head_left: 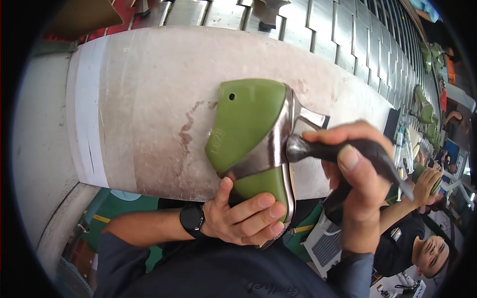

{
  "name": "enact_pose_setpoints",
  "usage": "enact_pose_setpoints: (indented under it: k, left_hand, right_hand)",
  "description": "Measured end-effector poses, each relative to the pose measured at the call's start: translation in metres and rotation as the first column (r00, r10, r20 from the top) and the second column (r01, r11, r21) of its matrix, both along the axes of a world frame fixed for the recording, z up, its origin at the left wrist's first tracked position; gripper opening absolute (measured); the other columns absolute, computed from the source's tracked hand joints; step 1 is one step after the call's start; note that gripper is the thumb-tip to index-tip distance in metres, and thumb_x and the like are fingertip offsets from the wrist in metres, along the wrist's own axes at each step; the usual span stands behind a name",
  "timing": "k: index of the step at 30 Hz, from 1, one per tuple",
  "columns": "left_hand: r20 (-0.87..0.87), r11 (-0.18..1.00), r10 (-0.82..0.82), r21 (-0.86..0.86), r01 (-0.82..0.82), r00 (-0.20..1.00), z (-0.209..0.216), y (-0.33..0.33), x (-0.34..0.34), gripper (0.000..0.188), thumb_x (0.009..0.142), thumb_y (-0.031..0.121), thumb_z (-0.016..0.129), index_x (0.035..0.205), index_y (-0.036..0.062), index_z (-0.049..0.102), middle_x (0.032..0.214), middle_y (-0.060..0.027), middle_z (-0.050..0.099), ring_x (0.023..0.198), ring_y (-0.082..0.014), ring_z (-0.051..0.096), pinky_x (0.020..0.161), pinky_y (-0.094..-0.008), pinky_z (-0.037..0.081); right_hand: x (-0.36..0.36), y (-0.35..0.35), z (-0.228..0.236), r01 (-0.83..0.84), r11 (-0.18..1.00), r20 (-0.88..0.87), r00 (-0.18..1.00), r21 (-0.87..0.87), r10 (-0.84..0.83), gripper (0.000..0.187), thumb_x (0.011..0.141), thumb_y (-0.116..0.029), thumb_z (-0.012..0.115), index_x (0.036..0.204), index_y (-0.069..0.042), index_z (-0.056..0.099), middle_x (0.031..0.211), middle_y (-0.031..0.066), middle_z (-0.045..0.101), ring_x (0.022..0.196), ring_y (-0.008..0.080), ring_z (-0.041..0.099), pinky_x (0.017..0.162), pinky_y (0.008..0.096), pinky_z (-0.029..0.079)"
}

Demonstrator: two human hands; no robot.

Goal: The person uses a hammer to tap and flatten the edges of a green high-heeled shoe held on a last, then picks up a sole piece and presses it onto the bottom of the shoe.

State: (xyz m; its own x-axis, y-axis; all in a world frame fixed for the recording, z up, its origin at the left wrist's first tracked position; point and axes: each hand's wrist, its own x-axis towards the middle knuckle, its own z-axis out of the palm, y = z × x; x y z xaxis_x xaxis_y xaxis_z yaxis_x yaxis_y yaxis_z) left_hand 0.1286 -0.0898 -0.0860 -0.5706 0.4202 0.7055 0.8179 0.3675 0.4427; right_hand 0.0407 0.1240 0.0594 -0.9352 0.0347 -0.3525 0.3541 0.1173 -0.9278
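A green shoe last (251, 116) with a small round hole lies on its side over the pale work board. Glossy dark brown shoe upper (266, 151) material wraps part of it, and a short flared heel (310, 115) juts out to the right. My left hand (246, 218) grips the lower end of the lasted shoe, thumb on the near left side and fingers across the green surface. My right hand (360, 169) is closed round a dark hammer (323, 150), near its head. The hammer's round face is against or very close to the shoe's right edge, beside the heel.
A slatted metal conveyor (328, 30) runs along the far side and curves to the right. The work board (149, 64) has a white strip at its left. At right are more green lasts (424, 107) and a co-worker (405, 243) handling one.
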Motion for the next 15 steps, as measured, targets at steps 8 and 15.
enact_pose_setpoints:
  k: [8,15]
  left_hand:
    - [-0.095,0.993,0.111,-0.02,-0.113,0.989,-0.005,0.008,-0.003,0.044,0.106,0.021,0.057,0.147,0.0085,0.044,0.146,-0.0142,0.058,0.136,-0.0324,0.06,0.117,-0.0781,0.03]
    - [-0.158,0.99,0.137,-0.005,-0.139,0.978,0.003,0.011,-0.011,0.04,0.105,0.013,0.056,0.143,0.003,0.047,0.143,-0.0203,0.06,0.135,-0.0367,0.06,0.115,-0.0763,0.034]
  right_hand:
    - [-0.001,0.015,0.003,-0.175,0.984,0.115,0.978,-0.017,0.176,0.032,0.086,-0.026,0.075,0.099,0.003,0.078,0.078,0.0054,0.074,0.054,0.0067,0.057,0.049,0.0222,0.045]
    - [0.079,-0.005,0.015,-0.012,0.995,-0.139,0.99,0.098,0.025,0.04,0.08,-0.025,0.071,0.101,0.008,0.07,0.101,0.0264,0.077,0.077,0.0224,0.073,0.069,0.0293,0.058]
